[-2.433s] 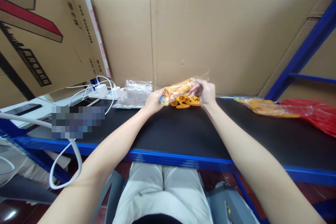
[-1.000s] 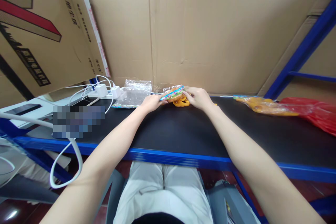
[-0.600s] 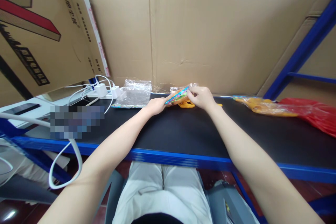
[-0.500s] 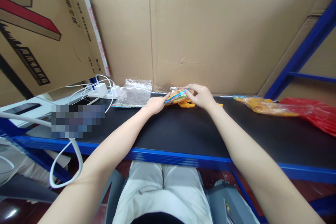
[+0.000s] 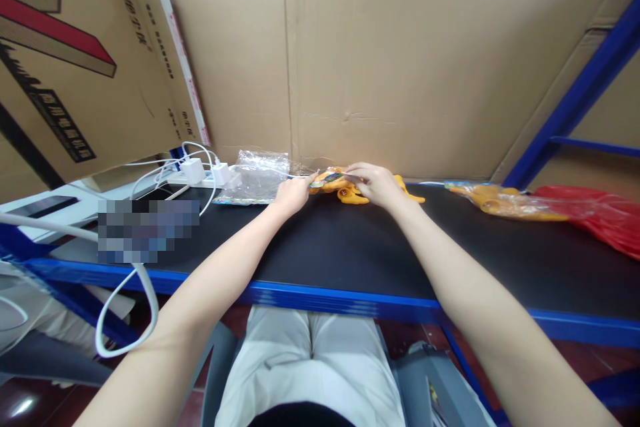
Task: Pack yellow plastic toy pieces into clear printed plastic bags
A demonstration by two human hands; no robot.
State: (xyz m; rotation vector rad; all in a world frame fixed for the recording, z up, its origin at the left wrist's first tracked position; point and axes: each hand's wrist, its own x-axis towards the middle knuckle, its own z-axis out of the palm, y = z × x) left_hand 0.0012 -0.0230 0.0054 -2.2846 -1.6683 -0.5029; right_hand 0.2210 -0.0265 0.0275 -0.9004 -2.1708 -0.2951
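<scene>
Between my hands is a clear plastic packet (image 5: pixel 331 178) with a colourful printed strip and something yellow-orange showing at it. My left hand (image 5: pixel 293 195) is closed on its left end, fingers partly hidden. My right hand (image 5: pixel 376 183) pinches the other end from the right. Just under and behind the packet, a yellow-orange plastic piece (image 5: pixel 354 196) lies on the black table top (image 5: pixel 340 247); part of it shows right of my right hand. What these yellow pieces are I cannot make out. A flat clear plastic bag (image 5: pixel 263 172) lies left of my left hand.
On the right lie a bagged yellow-orange item (image 5: pixel 500 201) and a red plastic bag (image 5: pixel 600 213). A white power strip (image 5: pixel 203 177) with plugs and cables stands at the left. Cardboard (image 5: pixel 390 73) walls the back; a blue rail (image 5: pixel 340 298) edges the front.
The packet has tilted, so its printed strip shows less. My right hand has turned and shifted slightly left; my left hand has barely moved.
</scene>
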